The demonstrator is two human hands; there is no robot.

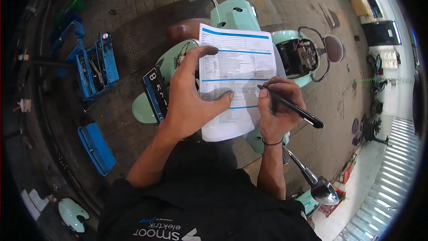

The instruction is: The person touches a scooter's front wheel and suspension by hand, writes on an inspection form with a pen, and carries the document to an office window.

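Note:
A printed paper form (pixel 234 64) with blue bands and table rows lies tilted in front of me, over a mint-green scooter (pixel 234 12). My left hand (pixel 187 98) holds the form at its left side, with the thumb and a fingertip on the printed face; the other fingers are hidden. A black pen (pixel 299 112) is pinched in my right hand (pixel 281 107). Its tip is at the form's lower right part, though I cannot tell whether it touches. A dark band circles my right wrist.
Under the form, the scooter shows a licence plate (pixel 154 90), an exposed front compartment (pixel 299 56) and a mirror (pixel 334 49). To the left stands an open blue toolbox (pixel 97 64) with tools, near a blue metal box (pixel 96 147). A chrome mirror (pixel 323 190) is at lower right.

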